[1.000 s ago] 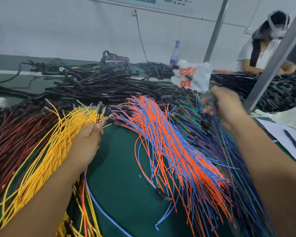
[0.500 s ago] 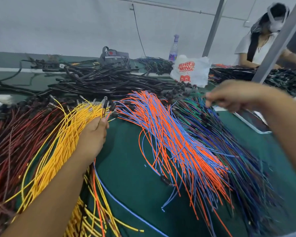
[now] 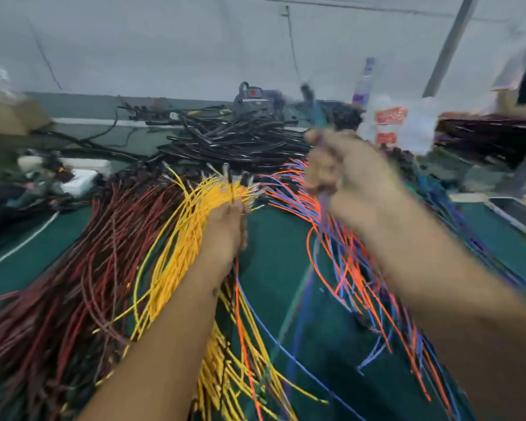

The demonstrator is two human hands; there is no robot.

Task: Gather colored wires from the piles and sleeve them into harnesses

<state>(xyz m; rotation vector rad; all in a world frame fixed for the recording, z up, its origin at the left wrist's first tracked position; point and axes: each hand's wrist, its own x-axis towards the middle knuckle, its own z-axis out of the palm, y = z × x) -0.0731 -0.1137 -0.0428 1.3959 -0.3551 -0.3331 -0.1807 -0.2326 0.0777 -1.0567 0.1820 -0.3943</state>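
- Early gathering stage, by my read: wires are being picked, nothing is sleeved in view.
- Left hand (image 3: 225, 229) is curled round a small bunch of wires (image 3: 240, 180); their metal tips stick up just above the fingers, right at the far end of the yellow pile (image 3: 176, 256).
- Orange and blue strands (image 3: 249, 314) trail down from under that hand toward the near edge, so it seems to hold more than 1 color.
- Right hand (image 3: 343, 177) is raised, fist closed on a thin blue-green wire (image 3: 316, 117); 1 end sticks up above the fist, the rest hangs below it. Heavy blur, so I cannot tell if it is 1 wire or 2.
- Orange-and-blue pile (image 3: 349, 256) lies under and behind the right fist, largely untouched.
- Dark red pile (image 3: 82, 268) sits left of the left-hand grip, beyond the yellow; no sign it has been picked from for this bunch.
- Black cables (image 3: 234, 141) are heaped beyond both hands, some maybe already sleeved; too blurred to say.
- Left to do, as I judge it: join the raised wire to the left bunch, add the other colors, then sleeve.
- All on the green table (image 3: 274, 238).
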